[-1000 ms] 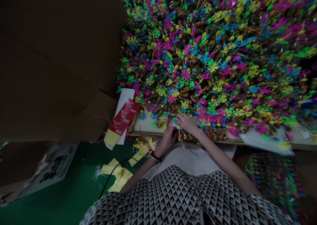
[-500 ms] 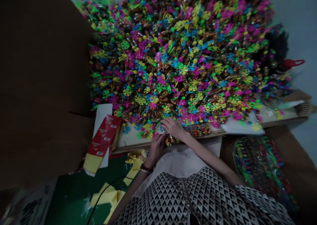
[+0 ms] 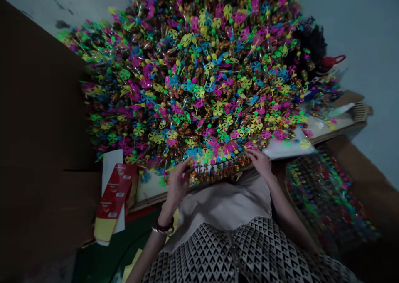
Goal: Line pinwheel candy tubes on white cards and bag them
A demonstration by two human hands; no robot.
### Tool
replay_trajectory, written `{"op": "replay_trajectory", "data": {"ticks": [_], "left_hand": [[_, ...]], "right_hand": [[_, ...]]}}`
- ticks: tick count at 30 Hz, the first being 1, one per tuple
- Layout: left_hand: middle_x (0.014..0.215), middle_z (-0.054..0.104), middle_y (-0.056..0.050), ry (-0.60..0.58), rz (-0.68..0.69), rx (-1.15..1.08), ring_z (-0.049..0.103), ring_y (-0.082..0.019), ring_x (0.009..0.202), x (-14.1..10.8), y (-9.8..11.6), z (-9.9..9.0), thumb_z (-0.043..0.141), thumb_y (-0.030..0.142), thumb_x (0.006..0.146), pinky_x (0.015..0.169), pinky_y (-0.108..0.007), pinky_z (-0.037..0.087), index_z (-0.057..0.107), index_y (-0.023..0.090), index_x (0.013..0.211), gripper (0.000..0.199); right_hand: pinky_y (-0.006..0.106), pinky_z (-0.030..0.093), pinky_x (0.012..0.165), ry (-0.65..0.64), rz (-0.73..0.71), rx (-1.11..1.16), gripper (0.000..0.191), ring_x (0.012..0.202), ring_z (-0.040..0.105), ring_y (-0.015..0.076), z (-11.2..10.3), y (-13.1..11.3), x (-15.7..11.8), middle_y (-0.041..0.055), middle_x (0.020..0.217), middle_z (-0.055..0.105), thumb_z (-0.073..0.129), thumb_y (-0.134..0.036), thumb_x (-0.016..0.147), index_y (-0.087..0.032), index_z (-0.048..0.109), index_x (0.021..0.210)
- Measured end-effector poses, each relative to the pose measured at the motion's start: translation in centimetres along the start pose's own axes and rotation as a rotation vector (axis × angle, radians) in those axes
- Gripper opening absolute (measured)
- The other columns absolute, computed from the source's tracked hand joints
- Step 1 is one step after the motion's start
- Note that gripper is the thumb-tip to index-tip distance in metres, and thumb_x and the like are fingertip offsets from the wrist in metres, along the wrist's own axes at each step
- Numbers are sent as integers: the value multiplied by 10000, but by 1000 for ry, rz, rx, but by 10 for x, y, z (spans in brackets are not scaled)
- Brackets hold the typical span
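Observation:
A huge heap of clear candy-filled tubes topped with neon plastic pinwheels (image 3: 193,79) covers the board ahead of me. Along its near edge lies a row of bead-candy tubes (image 3: 218,169). My left hand (image 3: 178,183) is raised at the row's left end, fingers spread, with nothing visibly held. My right hand (image 3: 259,162) rests at the row's right end, its fingertips on or just beside the tubes. Whether it grips them is hidden. A flattened red and yellow carton (image 3: 114,198) lies left of my left hand.
A white sheet (image 3: 112,162) lies under the carton. Brown cardboard (image 3: 40,108) walls off the left side. A white plastic bag (image 3: 288,149) sits on the board's right part. Below it, a mass of packaged pinwheels (image 3: 324,195) lies in clear plastic.
The view has swung, shifting the heap left. My hands, close together earlier, now stand apart at opposite ends of the candy row, and my left hand has lifted with its fingers spread.

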State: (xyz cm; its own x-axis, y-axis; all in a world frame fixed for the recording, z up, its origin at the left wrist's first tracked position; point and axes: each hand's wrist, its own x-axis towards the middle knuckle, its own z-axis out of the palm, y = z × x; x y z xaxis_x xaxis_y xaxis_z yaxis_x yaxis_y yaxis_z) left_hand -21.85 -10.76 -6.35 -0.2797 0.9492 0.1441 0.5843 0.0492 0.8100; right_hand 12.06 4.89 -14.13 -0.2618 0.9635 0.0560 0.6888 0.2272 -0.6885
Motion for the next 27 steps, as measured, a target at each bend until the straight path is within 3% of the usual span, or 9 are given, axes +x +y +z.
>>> {"op": "replay_trajectory", "data": {"ticks": [2, 5, 10, 14, 17, 20, 22, 25, 27], "left_hand": [[845, 660, -18, 10, -42, -13, 589, -128, 719, 8, 2, -3, 541, 204, 838, 682, -234, 487, 578, 225, 1287, 451], [738, 602, 13, 70, -147, -60, 524, -93, 625, 9, -14, 1, 544, 182, 795, 599, -185, 435, 583, 189, 1276, 483], [726, 507, 33, 178, -256, -196, 483, -81, 633, -10, -45, 11, 555, 152, 722, 604, -174, 413, 597, 189, 1235, 516], [739, 510, 23, 209, -289, -216, 486, -99, 683, -24, -52, 14, 605, 178, 713, 650, -198, 424, 637, 195, 1149, 438], [724, 495, 26, 197, -298, -265, 468, -105, 671, -29, -47, 9, 647, 234, 733, 638, -204, 423, 630, 204, 1161, 430], [765, 515, 17, 142, -276, -365, 468, -109, 681, -31, -34, 6, 673, 303, 763, 628, -207, 427, 588, 221, 1236, 487], [807, 548, 3, 50, -254, -435, 477, -112, 680, -33, -23, 10, 664, 352, 797, 625, -215, 435, 544, 226, 1297, 529], [843, 612, -25, -190, -216, -541, 525, -128, 682, -34, -2, 28, 639, 396, 832, 639, -240, 463, 474, 212, 1374, 596], [939, 665, -58, -376, -177, -580, 598, -165, 782, -35, 12, 42, 632, 386, 845, 725, -281, 498, 423, 214, 1417, 634]], "right_hand": [[390, 487, 896, -6, -67, -14, 347, 1009, 624, 223, 3, -2, 9, 106, 1110, 677, 479, -223, 852, -176, 657, 1146], [372, 471, 912, -41, -162, -70, 335, 1028, 603, 211, 6, -8, 18, 99, 1091, 668, 480, -220, 872, -171, 661, 1150], [324, 472, 843, -208, -237, -134, 248, 916, 611, 184, 11, -13, 27, 71, 980, 667, 496, -193, 872, -178, 700, 1014], [330, 474, 827, -236, -236, -29, 210, 870, 615, 183, 15, -18, 31, 68, 932, 673, 494, -177, 854, -166, 692, 923], [353, 482, 835, -209, -275, 119, 174, 878, 615, 192, 7, -20, 30, 67, 905, 674, 504, -221, 853, -184, 674, 850], [352, 499, 832, -152, -266, 313, 161, 904, 627, 192, -21, -24, 30, 47, 909, 679, 543, -327, 847, -212, 655, 830], [322, 520, 750, -116, -208, 425, 182, 829, 641, 181, -50, -34, 28, 20, 864, 682, 592, -398, 815, -227, 648, 844], [299, 513, 636, -8, -121, 526, 204, 715, 631, 171, -103, -65, 21, -1, 789, 663, 673, -438, 752, -262, 644, 852], [322, 506, 617, 91, -84, 521, 178, 716, 628, 184, -140, -91, 11, 15, 801, 651, 693, -434, 744, -305, 653, 859]]}}
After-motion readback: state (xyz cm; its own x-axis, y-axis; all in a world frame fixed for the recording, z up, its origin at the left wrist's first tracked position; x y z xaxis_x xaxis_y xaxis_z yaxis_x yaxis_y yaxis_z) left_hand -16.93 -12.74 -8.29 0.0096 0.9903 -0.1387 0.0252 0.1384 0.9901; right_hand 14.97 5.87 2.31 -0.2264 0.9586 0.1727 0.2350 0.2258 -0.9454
